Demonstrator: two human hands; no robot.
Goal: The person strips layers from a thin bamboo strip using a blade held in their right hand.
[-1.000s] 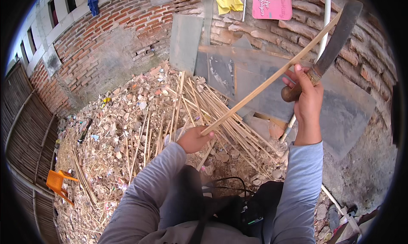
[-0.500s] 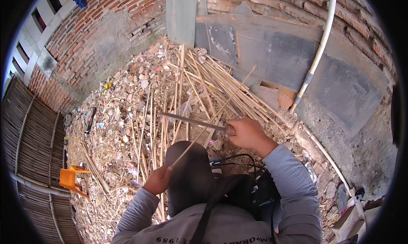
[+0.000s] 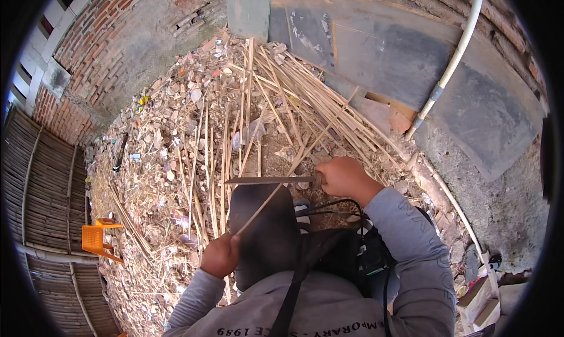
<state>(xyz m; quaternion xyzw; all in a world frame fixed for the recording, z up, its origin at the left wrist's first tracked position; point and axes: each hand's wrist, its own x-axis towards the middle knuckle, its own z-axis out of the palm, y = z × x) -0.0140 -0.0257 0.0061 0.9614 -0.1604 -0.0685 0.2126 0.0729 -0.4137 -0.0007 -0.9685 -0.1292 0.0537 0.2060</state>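
My right hand (image 3: 342, 177) is closed around the handle of a knife (image 3: 258, 180) with a long, straight, dull grey blade. The blade points left and lies nearly level across a thin bamboo strip (image 3: 257, 212). In my left hand (image 3: 221, 256) is the near end of that strip, gripped beside my dark-clad knee (image 3: 258, 205). From there the strip slants up to the right, past the blade and over the pile beyond. Whether the edge bites into the strip cannot be made out.
Many bamboo strips (image 3: 335, 116) lie on rubble ahead. A brick wall (image 3: 111, 72) rises at the left, with grey panels (image 3: 388, 49) and a pale pipe (image 3: 449, 66) at the right. An orange plastic chair (image 3: 94, 238) is near a bamboo screen (image 3: 47, 208).
The knife blade has turned from a slant to nearly level, its tip moving down toward my knee. Both hands keep their grips. The whole view has shifted slightly.
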